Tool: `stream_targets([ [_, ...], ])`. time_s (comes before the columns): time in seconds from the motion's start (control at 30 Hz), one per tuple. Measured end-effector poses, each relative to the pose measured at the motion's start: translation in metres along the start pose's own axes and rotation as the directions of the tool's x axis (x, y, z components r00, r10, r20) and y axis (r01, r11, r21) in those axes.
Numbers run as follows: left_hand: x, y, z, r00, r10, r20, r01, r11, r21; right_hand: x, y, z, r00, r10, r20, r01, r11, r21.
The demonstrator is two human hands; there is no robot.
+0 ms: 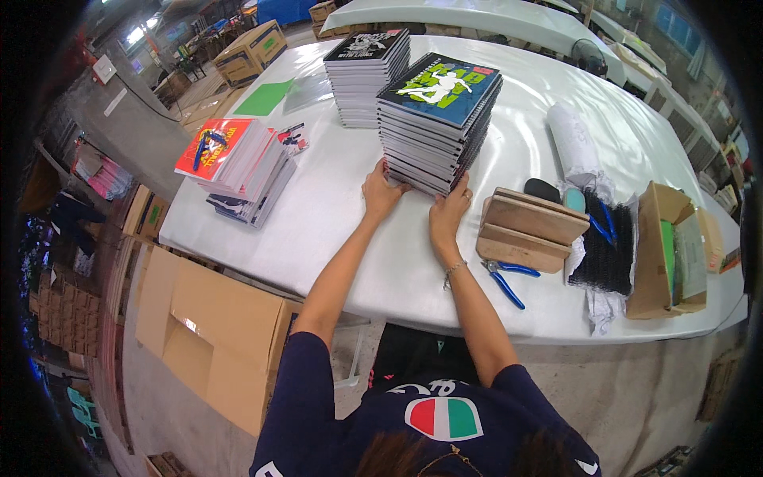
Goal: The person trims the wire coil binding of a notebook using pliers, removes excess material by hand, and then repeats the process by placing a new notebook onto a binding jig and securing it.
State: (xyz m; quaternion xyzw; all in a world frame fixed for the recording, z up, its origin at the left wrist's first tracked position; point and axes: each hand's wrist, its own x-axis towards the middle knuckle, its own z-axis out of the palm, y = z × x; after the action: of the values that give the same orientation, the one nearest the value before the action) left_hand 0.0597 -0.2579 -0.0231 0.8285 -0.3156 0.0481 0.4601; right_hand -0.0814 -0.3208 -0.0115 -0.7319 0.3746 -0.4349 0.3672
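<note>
Our left hand [383,195] and right hand [451,213], both part-curled, hold the base of the blue-topped notebook stack [421,135] mid-table; its notebooks look already bound, the orange-topped pile [246,163] at left seemingly unbound.

The light is moderate, with pale glare streaking the glossy white bench [652,167], most visibly along its far and right portions. White lights [137,35] glare at the upper left and a bluish window [677,28] shows at the upper right, while the far left falls dim. Fisheye distortion bows the bench's edges inside a black rim; the background looks soft, the blue-topped notebook stack [437,119] fairly crisp.
</note>
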Motion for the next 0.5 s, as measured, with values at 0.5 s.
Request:
stream_targets([
  [0.5,0.071,0.031,0.078,0.949,-0.241,-0.201,0.279,0.942,0.187,0.12,0.041,0.064,0.963,-0.025,-0.27,0.031,0.999,0.021],
])
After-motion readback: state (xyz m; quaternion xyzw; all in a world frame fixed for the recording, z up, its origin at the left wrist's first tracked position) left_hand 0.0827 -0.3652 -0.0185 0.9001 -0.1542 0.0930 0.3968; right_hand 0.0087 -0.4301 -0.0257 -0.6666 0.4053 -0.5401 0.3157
